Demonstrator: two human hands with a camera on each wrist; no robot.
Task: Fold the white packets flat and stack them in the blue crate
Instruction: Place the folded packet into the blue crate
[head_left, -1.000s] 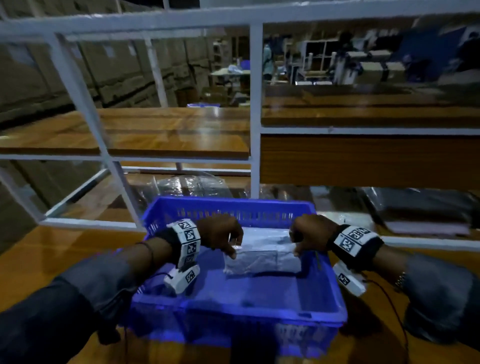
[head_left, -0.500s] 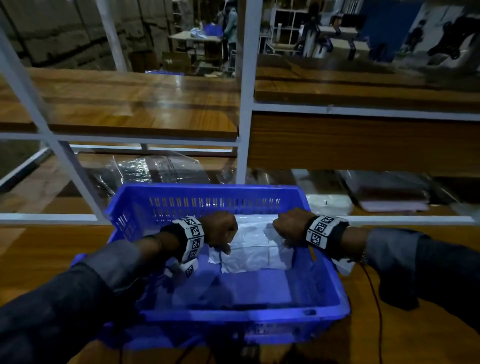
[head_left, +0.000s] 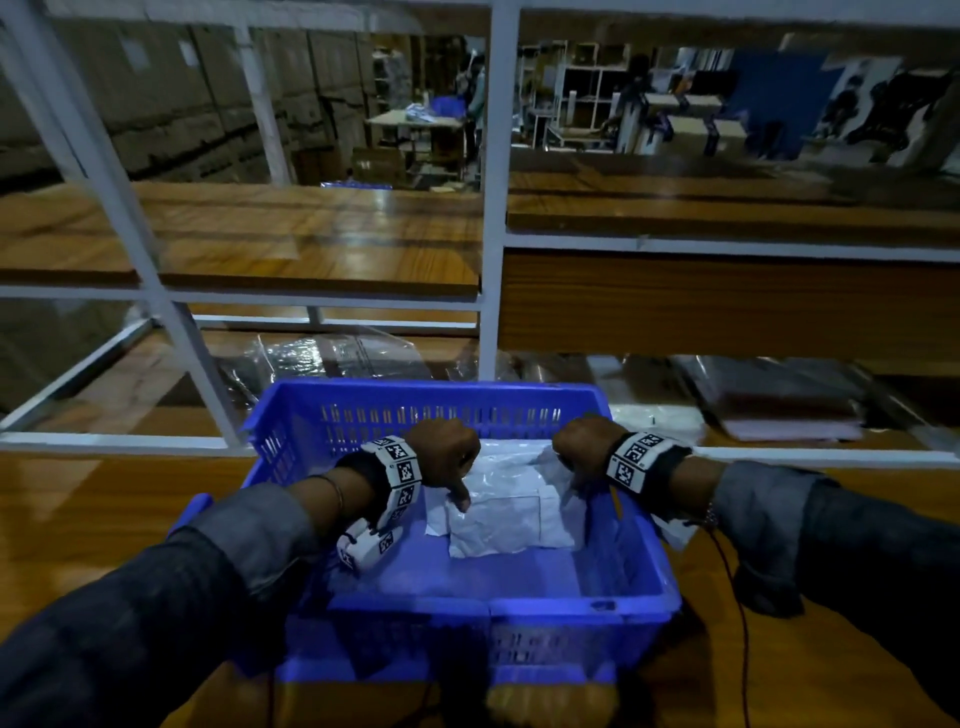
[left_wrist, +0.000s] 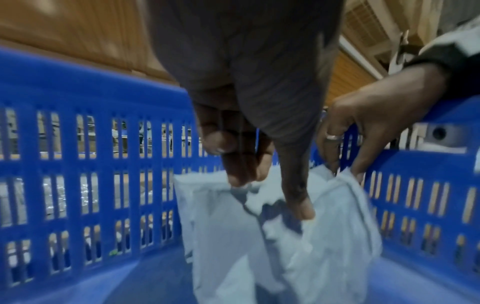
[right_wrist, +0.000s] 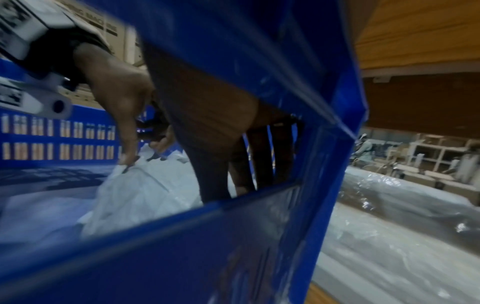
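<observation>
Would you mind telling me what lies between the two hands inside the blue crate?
Only the white packet lies between the left hand and right hand, both pinching its upper edge, as the head view shows.

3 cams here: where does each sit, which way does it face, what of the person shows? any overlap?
Head: on the head, looking forward and down into the crate; both forearms, left hand and right hand show on the packet.
Left wrist: along the left hand toward the crate's slotted wall; its own fingers pinch the packet, right hand opposite.
Right wrist: just outside the crate's side wall, looking in over it; own fingers, left hand beyond.
Shared: all three show both hands, packet and crate.
</observation>
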